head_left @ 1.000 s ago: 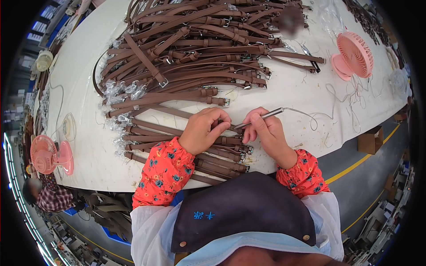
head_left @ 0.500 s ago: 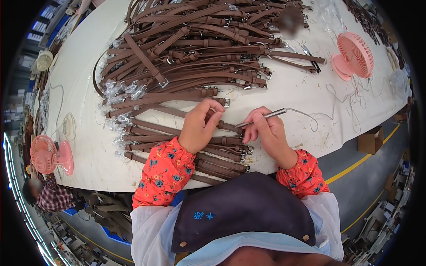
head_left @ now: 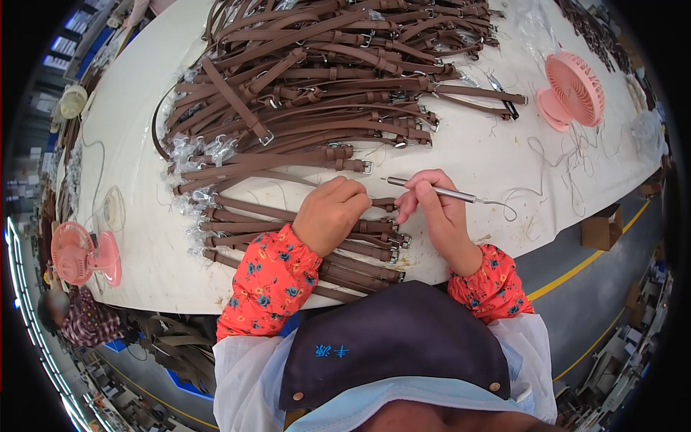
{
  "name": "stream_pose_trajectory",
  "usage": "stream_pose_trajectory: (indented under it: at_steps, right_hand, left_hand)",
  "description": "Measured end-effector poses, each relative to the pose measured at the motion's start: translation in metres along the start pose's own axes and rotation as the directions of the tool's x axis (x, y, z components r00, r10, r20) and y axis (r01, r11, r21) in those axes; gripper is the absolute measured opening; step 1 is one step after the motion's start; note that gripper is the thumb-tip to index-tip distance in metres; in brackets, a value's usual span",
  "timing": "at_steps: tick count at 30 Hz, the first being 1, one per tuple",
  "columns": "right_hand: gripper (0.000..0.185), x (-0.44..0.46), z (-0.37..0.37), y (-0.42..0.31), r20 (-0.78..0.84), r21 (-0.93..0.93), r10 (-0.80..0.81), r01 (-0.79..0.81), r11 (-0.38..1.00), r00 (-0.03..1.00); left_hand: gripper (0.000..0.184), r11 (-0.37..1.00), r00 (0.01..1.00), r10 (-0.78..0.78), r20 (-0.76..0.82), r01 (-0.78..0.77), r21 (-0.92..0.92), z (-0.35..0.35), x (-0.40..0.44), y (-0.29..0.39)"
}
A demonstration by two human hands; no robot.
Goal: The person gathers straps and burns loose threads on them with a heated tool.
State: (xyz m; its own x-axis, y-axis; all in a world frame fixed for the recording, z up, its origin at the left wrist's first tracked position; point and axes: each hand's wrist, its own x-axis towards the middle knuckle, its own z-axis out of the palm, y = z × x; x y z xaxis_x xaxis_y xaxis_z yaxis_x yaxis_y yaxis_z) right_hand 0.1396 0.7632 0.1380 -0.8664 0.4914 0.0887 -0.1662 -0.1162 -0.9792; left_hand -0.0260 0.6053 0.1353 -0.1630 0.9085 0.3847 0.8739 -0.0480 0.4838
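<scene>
My left hand (head_left: 332,214) is closed over a brown buckled strap (head_left: 381,204), its fingers curled down on the strap near the buckle end. In my right hand (head_left: 443,219) is a slim metal pen-like tool (head_left: 461,194) trailing a thin wire, with its narrow tip pointing left just above the strap. My right fingertips are at the strap's end; whether they pinch it I cannot tell. More brown straps (head_left: 360,248) with metal buckles lie side by side under and below my left hand. Clear plastic wrap (head_left: 201,194) covers their far-left ends.
A large heap of brown straps (head_left: 324,72) fills the back of the white table (head_left: 497,165). Pink fans (head_left: 574,90) stand at the right and left. Black-handled snips (head_left: 507,104) lie near the heap. A loose wire crosses the right side. Another person sits at far left.
My left hand has turned and closed over the strap, shifting slightly right and down. The tool's tip has lifted from the strap and swung up, now pointing left.
</scene>
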Motion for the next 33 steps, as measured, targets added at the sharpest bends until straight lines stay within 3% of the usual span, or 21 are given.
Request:
stream_pose_trajectory:
  at_steps: [1, 4, 7, 10, 13, 16, 19, 22, 28, 33]
  right_hand:
    - [0.026, 0.0, 0.0, 0.0, 0.002, 0.004, 0.002, -0.002, 1.0, 1.0]
    - [0.026, 0.0, -0.001, 0.001, 0.005, 0.008, 0.007, -0.007, 1.0, 1.0]
    - [0.027, 0.0, 0.0, 0.001, 0.007, 0.007, 0.013, -0.013, 1.0, 1.0]
    - [0.027, 0.0, -0.001, 0.001, 0.009, 0.013, 0.019, -0.019, 1.0, 1.0]
    - [0.028, 0.001, -0.001, 0.0, 0.018, 0.007, 0.019, -0.019, 1.0, 1.0]
    - [0.028, 0.001, 0.0, 0.0, 0.007, -0.012, 0.02, -0.02, 1.0, 1.0]
    - [0.03, 0.001, 0.0, -0.001, 0.003, -0.028, 0.029, -0.029, 0.999, 1.0]
    - [0.031, 0.001, 0.0, -0.002, 0.008, -0.032, 0.036, -0.035, 0.999, 0.999]
    - [0.038, -0.001, -0.001, -0.001, -0.004, -0.004, 0.095, -0.095, 0.995, 0.995]
    - [0.046, -0.001, -0.001, -0.002, 0.011, -0.016, 0.115, -0.115, 0.993, 0.993]
  left_hand:
    - [0.019, 0.999, 1.0, 0.007, -0.01, -0.008, -0.05, 0.0, 0.0, -0.001]
    - [0.018, 0.913, 0.974, -0.193, 0.119, 0.222, -0.343, -0.003, -0.004, 0.0]
    - [0.018, 0.79, 0.899, -0.39, 0.2, 0.438, -0.43, -0.012, 0.003, 0.007]
    - [0.018, 0.797, 0.895, -0.384, 0.228, 0.446, -0.406, -0.014, 0.005, 0.01]
    - [0.018, 0.922, 0.97, -0.232, 0.069, 0.242, -0.301, -0.001, -0.003, 0.007]
    - [0.018, 0.998, 0.999, -0.031, -0.007, 0.031, -0.059, 0.006, -0.006, 0.002]
    - [0.017, 0.998, 0.998, -0.054, 0.039, 0.055, -0.039, 0.0, -0.002, 0.009]
    - [0.013, 0.968, 0.99, -0.136, 0.027, 0.139, -0.207, -0.002, 0.002, 0.009]
    - [0.009, 0.92, 0.956, -0.276, 0.094, 0.292, -0.261, -0.003, 0.005, 0.01]
    - [0.009, 0.933, 0.963, -0.268, 0.039, 0.269, -0.239, 0.0, 0.005, 0.01]
